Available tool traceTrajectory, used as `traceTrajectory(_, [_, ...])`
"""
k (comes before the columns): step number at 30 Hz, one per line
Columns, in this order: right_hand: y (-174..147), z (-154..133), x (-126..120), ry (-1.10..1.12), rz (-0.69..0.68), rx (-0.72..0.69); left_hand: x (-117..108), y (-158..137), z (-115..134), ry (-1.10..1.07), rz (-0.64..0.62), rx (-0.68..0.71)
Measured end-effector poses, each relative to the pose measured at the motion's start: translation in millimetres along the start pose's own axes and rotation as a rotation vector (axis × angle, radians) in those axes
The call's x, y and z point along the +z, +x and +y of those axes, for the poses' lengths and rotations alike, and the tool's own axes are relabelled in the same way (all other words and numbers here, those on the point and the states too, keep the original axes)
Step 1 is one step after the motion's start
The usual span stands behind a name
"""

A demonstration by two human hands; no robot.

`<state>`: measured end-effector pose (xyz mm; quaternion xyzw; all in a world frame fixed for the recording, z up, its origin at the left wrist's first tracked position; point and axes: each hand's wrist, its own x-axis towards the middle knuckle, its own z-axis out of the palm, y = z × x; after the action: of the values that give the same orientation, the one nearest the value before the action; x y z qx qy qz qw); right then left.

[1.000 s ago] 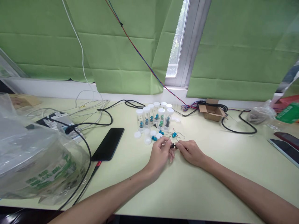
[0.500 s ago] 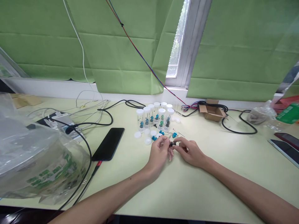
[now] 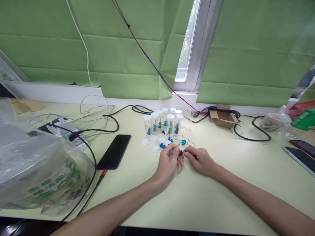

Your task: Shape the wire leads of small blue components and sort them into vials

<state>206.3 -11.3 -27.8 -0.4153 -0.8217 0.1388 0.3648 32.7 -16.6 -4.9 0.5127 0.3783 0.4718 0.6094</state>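
Observation:
My left hand [image 3: 169, 162] is closed in a pinch on a small black part [image 3: 181, 152] with a thin metal pin beside it. My right hand [image 3: 199, 160] has thumb and forefinger pinched just right of that part, at a tiny dark bit I cannot make out. Just beyond the fingers lie loose blue parts [image 3: 183, 142] and thin metal pins [image 3: 190, 141]. Clear tubes with white caps [image 3: 169, 126] stand upright behind, holding blue, green and dark parts with pins. Loose white caps [image 3: 145, 142] lie near the tubes.
A black phone [image 3: 114, 151] with a cable lies to the left, beside a large plastic bag [image 3: 49, 170]. Black cables and a small open cardboard box [image 3: 224, 118] sit along the back. Further phones [image 3: 301, 159] rest at the right edge of the table [image 3: 197, 206].
My right fingertips have shifted slightly; a little less of the black part shows between the hands. My left hand stays nearly in place.

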Motion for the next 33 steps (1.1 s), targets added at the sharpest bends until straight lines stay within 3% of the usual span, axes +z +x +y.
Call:
traceTrajectory(21, [0.9, 2.3, 1.2, -0.002, -0.023, -0.024, 0.3, 0.9, -3.8, 0.022, -0.001, -0.008])
traceTrajectory(33, [-1.1, -0.1, 1.0, 0.036, 0.009, 0.049, -0.4, -0.5, 4.4, 0.010, 0.016, 0.015])
